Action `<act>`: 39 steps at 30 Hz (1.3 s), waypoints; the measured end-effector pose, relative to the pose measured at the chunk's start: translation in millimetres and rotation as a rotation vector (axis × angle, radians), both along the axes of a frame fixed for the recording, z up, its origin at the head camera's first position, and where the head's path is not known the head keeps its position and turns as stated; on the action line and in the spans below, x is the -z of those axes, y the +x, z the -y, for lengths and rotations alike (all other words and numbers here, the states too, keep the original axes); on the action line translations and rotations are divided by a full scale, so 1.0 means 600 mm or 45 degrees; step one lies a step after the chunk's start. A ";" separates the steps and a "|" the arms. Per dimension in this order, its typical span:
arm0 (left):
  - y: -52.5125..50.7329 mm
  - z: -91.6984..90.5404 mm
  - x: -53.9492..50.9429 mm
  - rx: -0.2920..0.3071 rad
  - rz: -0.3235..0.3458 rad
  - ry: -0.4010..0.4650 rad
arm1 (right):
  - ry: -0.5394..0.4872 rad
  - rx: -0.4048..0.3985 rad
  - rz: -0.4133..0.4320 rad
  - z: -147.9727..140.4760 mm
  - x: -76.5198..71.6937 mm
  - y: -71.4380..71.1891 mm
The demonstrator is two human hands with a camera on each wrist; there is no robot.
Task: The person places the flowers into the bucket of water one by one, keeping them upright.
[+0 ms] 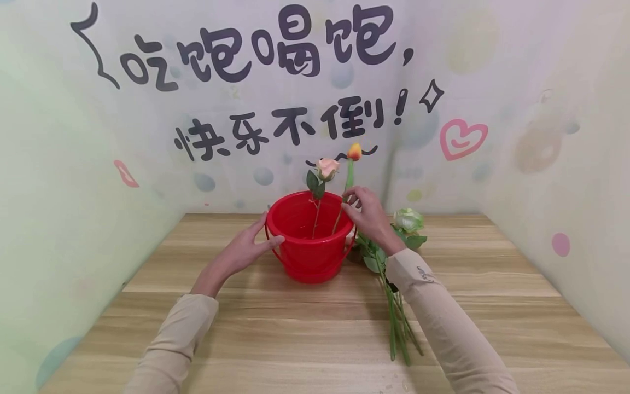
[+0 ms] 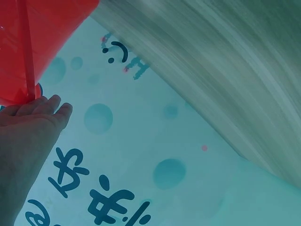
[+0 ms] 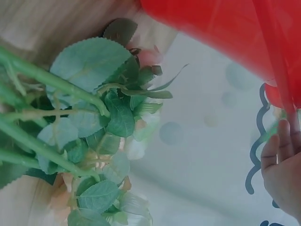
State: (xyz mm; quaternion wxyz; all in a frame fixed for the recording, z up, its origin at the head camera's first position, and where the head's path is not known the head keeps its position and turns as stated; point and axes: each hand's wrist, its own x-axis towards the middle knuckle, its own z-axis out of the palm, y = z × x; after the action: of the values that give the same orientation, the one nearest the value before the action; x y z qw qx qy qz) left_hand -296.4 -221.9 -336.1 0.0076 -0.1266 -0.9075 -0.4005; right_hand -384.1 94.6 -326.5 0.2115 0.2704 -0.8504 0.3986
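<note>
A red bucket (image 1: 310,262) stands upright on the table. Against its left side rests my left hand (image 1: 242,249), thumb toward the front and the other fingers along the side; in the left wrist view, the left hand's fingers (image 2: 47,107) look fairly straight. Over the right rim, my right hand (image 1: 370,216) pinches the stem of an orange-yellow tulip (image 1: 354,152), whose lower stem reaches inside the bucket. A pale pink rose (image 1: 327,169) leans in the bucket to the left of the tulip. The right hand's grip is partly cut off in the right wrist view.
On the wooden table (image 1: 305,339), right of the bucket and under my right forearm, lies a bunch of flowers with green stems (image 1: 394,323), leaves and a pale green-white rose (image 1: 408,220). A printed wall (image 1: 266,104) rises behind the table.
</note>
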 end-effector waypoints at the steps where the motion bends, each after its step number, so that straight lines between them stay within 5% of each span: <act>1: 0.000 0.000 0.000 0.000 0.001 0.001 | -0.001 0.000 0.016 0.000 0.000 0.001; 10: -0.002 0.001 0.002 -0.003 0.009 0.003 | -0.007 0.011 0.066 -0.002 -0.001 0.007; 26: -0.004 0.001 0.002 -0.005 0.012 -0.004 | -0.253 0.081 0.084 -0.070 0.022 0.027; 39: -0.003 0.000 0.002 0.004 0.004 -0.011 | -0.184 0.176 0.354 -0.172 0.068 0.034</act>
State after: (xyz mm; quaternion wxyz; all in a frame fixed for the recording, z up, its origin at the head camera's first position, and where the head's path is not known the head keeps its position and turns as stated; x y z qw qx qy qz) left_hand -298.5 -222.0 -337.3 0.0050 -0.1276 -0.9090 -0.3967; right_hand -363.9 197.8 -367.0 0.1377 0.1376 -0.8572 0.4767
